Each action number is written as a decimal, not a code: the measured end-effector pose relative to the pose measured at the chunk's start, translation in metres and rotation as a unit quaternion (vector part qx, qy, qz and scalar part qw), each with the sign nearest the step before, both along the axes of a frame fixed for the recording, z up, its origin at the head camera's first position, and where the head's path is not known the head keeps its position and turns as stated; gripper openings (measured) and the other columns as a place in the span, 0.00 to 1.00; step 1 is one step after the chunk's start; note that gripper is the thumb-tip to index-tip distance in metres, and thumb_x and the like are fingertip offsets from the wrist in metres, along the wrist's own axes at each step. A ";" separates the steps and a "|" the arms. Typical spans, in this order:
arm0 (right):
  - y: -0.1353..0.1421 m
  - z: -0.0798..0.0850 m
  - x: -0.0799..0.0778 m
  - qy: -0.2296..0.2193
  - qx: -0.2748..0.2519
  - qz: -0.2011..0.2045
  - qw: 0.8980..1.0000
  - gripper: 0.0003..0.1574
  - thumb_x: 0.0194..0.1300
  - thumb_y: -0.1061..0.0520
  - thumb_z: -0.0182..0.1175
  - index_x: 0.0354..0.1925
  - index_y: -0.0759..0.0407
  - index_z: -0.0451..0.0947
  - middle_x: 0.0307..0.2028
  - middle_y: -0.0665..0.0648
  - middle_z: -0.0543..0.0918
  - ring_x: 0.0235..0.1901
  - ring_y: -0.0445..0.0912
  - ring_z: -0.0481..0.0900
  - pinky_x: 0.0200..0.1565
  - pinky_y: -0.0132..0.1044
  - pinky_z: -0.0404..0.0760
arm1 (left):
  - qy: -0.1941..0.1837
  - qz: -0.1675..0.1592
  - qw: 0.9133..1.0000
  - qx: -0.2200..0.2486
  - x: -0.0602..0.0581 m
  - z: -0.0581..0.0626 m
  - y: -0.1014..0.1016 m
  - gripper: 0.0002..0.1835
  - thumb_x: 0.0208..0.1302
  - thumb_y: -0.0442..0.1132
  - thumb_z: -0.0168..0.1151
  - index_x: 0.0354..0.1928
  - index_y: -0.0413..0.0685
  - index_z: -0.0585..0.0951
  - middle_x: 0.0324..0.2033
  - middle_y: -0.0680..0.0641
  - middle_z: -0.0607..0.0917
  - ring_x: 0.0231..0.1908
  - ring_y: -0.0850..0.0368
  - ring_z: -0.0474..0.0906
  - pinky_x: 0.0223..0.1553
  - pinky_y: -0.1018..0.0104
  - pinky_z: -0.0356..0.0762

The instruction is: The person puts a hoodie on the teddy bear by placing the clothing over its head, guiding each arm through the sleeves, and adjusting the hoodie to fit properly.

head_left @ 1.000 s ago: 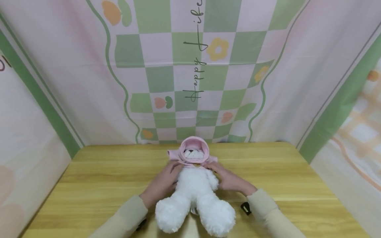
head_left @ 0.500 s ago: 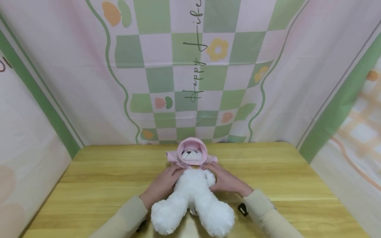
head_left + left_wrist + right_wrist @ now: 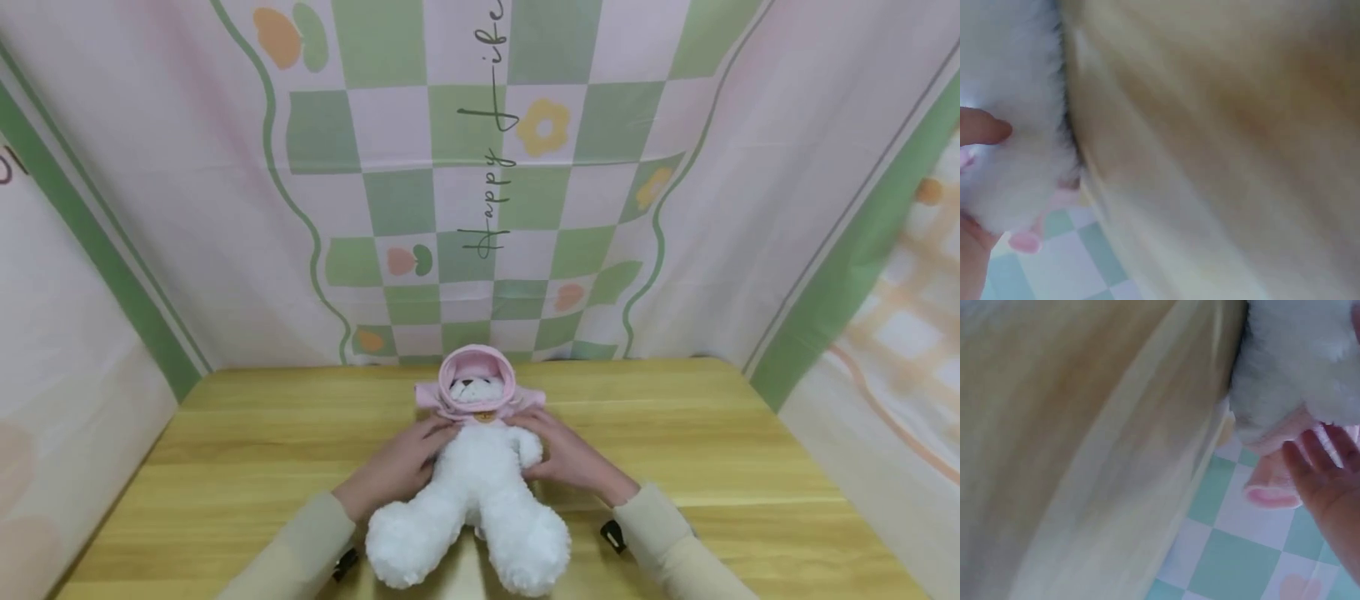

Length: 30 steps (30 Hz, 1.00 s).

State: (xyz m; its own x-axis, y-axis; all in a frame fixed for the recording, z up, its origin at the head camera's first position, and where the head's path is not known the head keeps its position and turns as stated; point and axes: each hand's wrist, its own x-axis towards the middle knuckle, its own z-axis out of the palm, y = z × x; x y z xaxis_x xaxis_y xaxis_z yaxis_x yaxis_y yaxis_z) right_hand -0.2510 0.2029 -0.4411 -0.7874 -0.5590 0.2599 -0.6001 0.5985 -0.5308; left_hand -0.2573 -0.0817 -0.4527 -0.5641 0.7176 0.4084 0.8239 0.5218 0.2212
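A white plush bear (image 3: 480, 475) lies on its back on the wooden table, legs toward me. A pink hooded garment (image 3: 480, 412) is bunched around its head and upper chest, with its muzzle showing inside the hood. My left hand (image 3: 397, 467) grips the bear's side just below the garment; in the left wrist view a thumb (image 3: 985, 127) presses into the fur. On the other side my right hand (image 3: 566, 450) holds the bear around its small arm, fingers at the garment's hem. A pink sleeve (image 3: 1272, 487) hangs beside those fingers in the right wrist view.
Wooden tabletop (image 3: 285, 433) extends to both sides of the bear. A patterned curtain (image 3: 480, 208) stands right behind the table's back edge. Small black objects (image 3: 612, 536) are near both forearms.
The bear has shifted slightly left, its legs most of all. Both hands have stayed at its sides and moved a little with it.
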 end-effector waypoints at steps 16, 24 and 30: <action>0.000 -0.002 0.002 -0.067 -0.082 -0.088 0.990 0.24 0.56 0.61 0.67 0.52 0.61 0.75 0.45 0.62 0.82 0.39 0.42 0.78 0.39 0.29 0.78 | -0.160 0.060 0.985 -0.019 0.012 0.026 0.000 0.26 0.72 0.56 0.44 0.66 0.54 0.70 0.65 0.48 0.72 0.64 0.48 0.70 0.65 0.50 0.69; 0.000 -0.002 0.001 -0.130 -0.149 -0.130 0.972 0.16 0.59 0.58 0.65 0.42 0.69 0.80 0.35 0.63 0.84 0.31 0.33 0.74 0.34 0.27 0.77 | -0.167 0.047 0.985 -0.017 0.010 0.030 0.010 0.34 0.64 0.65 0.51 0.66 0.55 0.69 0.65 0.52 0.71 0.65 0.53 0.68 0.66 0.52 0.69; -0.003 -0.002 0.002 -0.214 -0.228 -0.091 0.945 0.22 0.64 0.63 0.59 0.51 0.78 0.71 0.43 0.71 0.79 0.36 0.31 0.78 0.43 0.34 0.85 | -0.217 0.045 0.975 -0.005 0.010 0.024 0.005 0.39 0.56 0.64 0.61 0.67 0.54 0.69 0.68 0.51 0.68 0.68 0.51 0.64 0.68 0.50 0.64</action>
State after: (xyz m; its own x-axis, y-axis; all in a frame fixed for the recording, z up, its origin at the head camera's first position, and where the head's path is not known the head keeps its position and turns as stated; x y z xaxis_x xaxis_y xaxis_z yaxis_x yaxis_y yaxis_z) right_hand -0.2486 0.2003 -0.4427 -0.9475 -0.3103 0.0773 -0.1812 0.3215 -0.9294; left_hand -0.2468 -0.0767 -0.4290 -0.7431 0.6600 0.1103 0.6045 0.5914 0.5337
